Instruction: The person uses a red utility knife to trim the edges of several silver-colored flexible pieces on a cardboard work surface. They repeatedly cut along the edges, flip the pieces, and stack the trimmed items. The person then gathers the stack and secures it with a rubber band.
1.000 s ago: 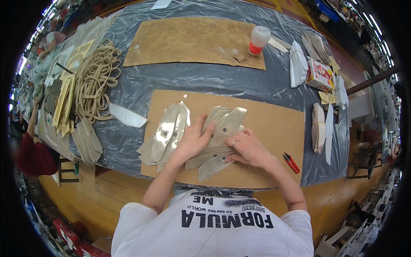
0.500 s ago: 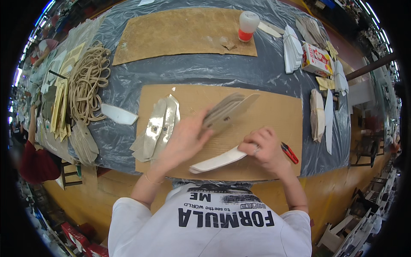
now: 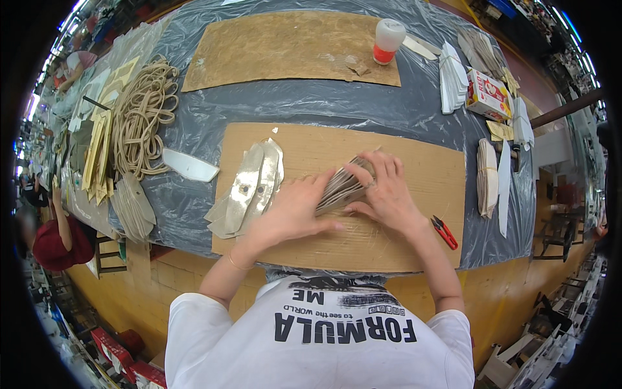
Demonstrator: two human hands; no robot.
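Between my hands a stack of thin beige-grey cut pieces (image 3: 342,188) stands on edge, its layered edges facing up. My left hand (image 3: 293,211) presses its fingers against the left end of the stack, with the thumb stretched out below. Around the right end curl the fingers of my right hand (image 3: 387,192), hiding that part. Left of the stack lie shiny, coated cut pieces with small holes (image 3: 248,181), fanned over duller ones. All this is on a cardboard sheet (image 3: 414,162). Red-handled thread snips (image 3: 444,232) lie to the right of my right hand.
A coil of beige cord (image 3: 144,117) and a white pointed piece (image 3: 190,165) lie left. Behind is a stained board (image 3: 272,52) with a red-and-white bottle (image 3: 387,42). Bundled pieces (image 3: 487,178) and a small box (image 3: 488,96) sit right. A co-worker's red sleeve (image 3: 63,243) shows far left.
My right hand has moved up from the near edge onto the stack's right end. The white curved strip it held is no longer visible separately. The stack has come down between both hands.
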